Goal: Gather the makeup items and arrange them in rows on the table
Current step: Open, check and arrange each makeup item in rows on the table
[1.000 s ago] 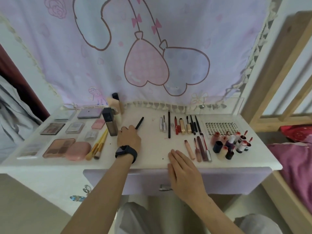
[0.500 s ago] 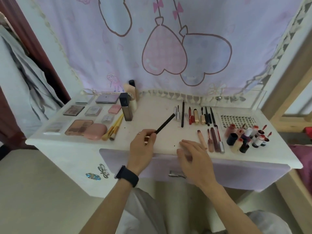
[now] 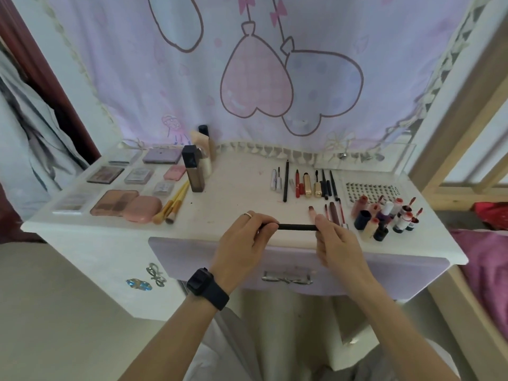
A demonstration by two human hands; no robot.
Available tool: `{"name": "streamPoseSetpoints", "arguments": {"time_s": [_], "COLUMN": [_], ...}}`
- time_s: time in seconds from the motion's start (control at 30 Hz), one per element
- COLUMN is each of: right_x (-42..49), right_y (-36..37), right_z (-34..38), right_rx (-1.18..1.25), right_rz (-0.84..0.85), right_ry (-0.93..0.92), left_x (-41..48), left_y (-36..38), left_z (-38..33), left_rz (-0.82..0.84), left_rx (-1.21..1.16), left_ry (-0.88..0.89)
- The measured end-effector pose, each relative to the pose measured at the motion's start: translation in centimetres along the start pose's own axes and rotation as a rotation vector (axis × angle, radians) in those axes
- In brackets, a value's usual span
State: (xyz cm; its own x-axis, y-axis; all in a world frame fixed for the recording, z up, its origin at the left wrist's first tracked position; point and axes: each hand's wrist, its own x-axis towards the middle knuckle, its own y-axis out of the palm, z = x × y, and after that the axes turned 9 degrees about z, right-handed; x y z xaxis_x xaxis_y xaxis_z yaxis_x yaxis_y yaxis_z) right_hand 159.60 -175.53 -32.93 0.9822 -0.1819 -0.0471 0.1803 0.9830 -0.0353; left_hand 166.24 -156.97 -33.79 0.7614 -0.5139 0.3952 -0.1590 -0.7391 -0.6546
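A thin black makeup pencil (image 3: 298, 227) is held level above the front edge of the white dressing table (image 3: 233, 193). My left hand (image 3: 243, 240), with a ring and a black watch, pinches its left end. My right hand (image 3: 336, 243) pinches its right end. Behind them lie a row of pencils and gold tubes (image 3: 305, 184) and a shorter row of lip sticks (image 3: 330, 213). Small bottles (image 3: 384, 218) stand at the right. Palettes and compacts (image 3: 121, 196) lie in rows at the left, beside several brushes (image 3: 173, 206).
A tall dark-capped bottle (image 3: 193, 171) and tubes (image 3: 204, 149) stand at the back near the pink curtain (image 3: 255, 78). A lash tray (image 3: 371, 192) lies at the back right. A wooden bed frame (image 3: 461, 133) and pink bedding (image 3: 486, 259) are on the right. The drawer handle (image 3: 286, 277) sits below my hands.
My left hand picked the black pencil off the table and brought it toward me. My right hand lifted off the table edge and took hold of the pencil's other end.
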Motion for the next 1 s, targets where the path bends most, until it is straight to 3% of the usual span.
{"name": "streamPoseSetpoints", "arguments": {"time_s": [0.13, 0.27, 0.33, 0.4, 0.53, 0.7, 1.0], "right_x": [-0.5, -0.9, -1.0, -1.2, -0.8, -0.5, -0.6], "right_y": [-0.4, -1.1, -2.6, -4.2, -3.1, -0.5, -0.1], "right_z": [0.3, 0.5, 1.3, 2.6, 4.2, 3.7, 2.6], "right_rx": [-0.076, -0.135, -0.005, 0.131, 0.243, 0.410, 0.305], "right_rz": [-0.036, -0.107, -0.181, -0.244, -0.222, -0.145, -0.046], "right_ry": [-0.060, -0.071, -0.038, -0.068, -0.130, -0.022, -0.027], "left_x": [0.3, 0.3, 0.4, 0.5, 1.4, 1.7, 2.6], "left_y": [0.4, -0.1, -1.6, -3.5, -4.6, -3.0, -1.8], "left_z": [-0.6, -0.4, 0.8, 2.4, 2.6, 0.8, 0.6], "left_rz": [0.007, -0.010, -0.090, -0.143, -0.278, -0.217, -0.112], "left_rx": [0.014, 0.223, 0.350, 0.361, -0.060, -0.326, -0.563], "left_ry": [0.024, 0.114, 0.186, 0.150, -0.096, -0.180, -0.332]}}
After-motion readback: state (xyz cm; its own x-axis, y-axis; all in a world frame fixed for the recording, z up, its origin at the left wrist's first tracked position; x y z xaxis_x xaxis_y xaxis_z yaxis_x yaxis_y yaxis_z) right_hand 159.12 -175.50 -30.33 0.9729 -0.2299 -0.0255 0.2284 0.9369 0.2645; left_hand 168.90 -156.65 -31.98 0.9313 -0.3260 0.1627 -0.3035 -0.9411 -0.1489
